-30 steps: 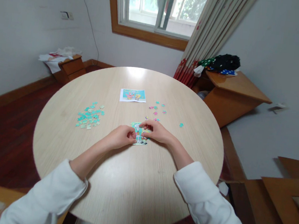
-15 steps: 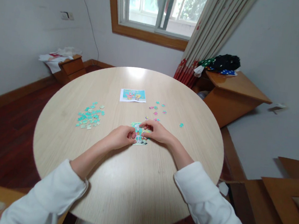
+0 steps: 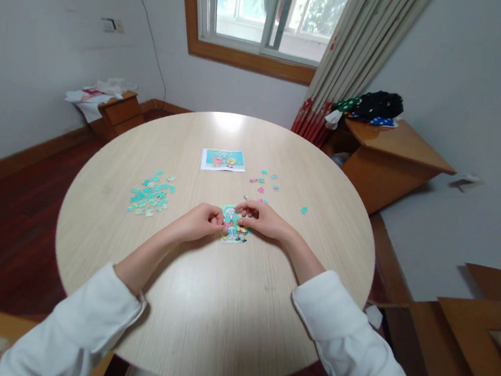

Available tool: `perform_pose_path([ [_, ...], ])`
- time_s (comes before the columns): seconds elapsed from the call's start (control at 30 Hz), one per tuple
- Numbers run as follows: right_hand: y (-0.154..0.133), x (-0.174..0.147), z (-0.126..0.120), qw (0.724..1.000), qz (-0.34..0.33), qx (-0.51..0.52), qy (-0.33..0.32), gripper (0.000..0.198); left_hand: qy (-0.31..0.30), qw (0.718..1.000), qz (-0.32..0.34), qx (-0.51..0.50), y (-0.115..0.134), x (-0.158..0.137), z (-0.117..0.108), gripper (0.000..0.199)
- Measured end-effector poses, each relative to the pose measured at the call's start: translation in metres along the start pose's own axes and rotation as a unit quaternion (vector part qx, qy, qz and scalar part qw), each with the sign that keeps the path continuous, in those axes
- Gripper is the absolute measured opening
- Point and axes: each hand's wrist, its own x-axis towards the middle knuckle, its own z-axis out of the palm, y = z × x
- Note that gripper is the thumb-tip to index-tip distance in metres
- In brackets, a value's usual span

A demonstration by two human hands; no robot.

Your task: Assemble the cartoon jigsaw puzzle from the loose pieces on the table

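Note:
A partly joined jigsaw puzzle (image 3: 231, 232) lies flat on the round table, printed with cartoon figures on a turquoise ground. My left hand (image 3: 204, 222) is at its left edge, fingers curled in and thumb pressed close on the puzzle. From the right, my right hand (image 3: 263, 218) reaches over the puzzle's upper right part, its bent fingers and thumb gripping there. Both hands hide parts of the picture. Just beyond my right hand lie several loose pink and turquoise jigsaw pieces (image 3: 261, 190).
A heap of turquoise and pale jigsaw pieces (image 3: 150, 195) lies on the left of the table (image 3: 217, 317). A printed reference picture (image 3: 223, 160) lies farther back. One lone turquoise piece (image 3: 304, 210) sits at the right. A wooden cabinet (image 3: 398, 162) with cloths stands behind.
My left hand has shifted slightly up and away along the puzzle's left edge, baring more of its lower left. My right hand has hardly moved.

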Motion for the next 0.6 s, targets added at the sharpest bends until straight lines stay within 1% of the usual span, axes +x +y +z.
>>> perform_pose_path([
  [0.1,0.0,0.0,-0.001,1.0,0.0,0.005,-0.005,0.028,0.019,0.999,-0.016,-0.04,-0.001,0.002,-0.005,0.036],
  [0.27,-0.002,-0.001,-0.001,1.0,0.007,0.023,-0.007,0.029,0.087,0.991,-0.041,-0.093,0.0,0.004,-0.013,0.032],
  [0.4,-0.002,0.0,-0.003,0.999,0.015,0.046,0.006,0.03,0.127,0.981,-0.039,-0.144,0.005,0.003,-0.019,0.032],
  [0.47,0.001,0.002,-0.005,0.997,0.013,0.055,0.048,0.029,0.146,0.973,-0.038,-0.175,0.006,0.003,-0.021,0.032],
  [0.53,0.005,0.004,-0.01,0.99,0.011,0.058,0.126,0.028,0.167,0.963,-0.039,-0.208,0.005,0.004,-0.024,0.032],
  [0.6,0.01,0.007,-0.017,0.975,0.01,0.06,0.214,0.025,0.191,0.95,-0.035,-0.247,0.004,0.004,-0.026,0.03],
])
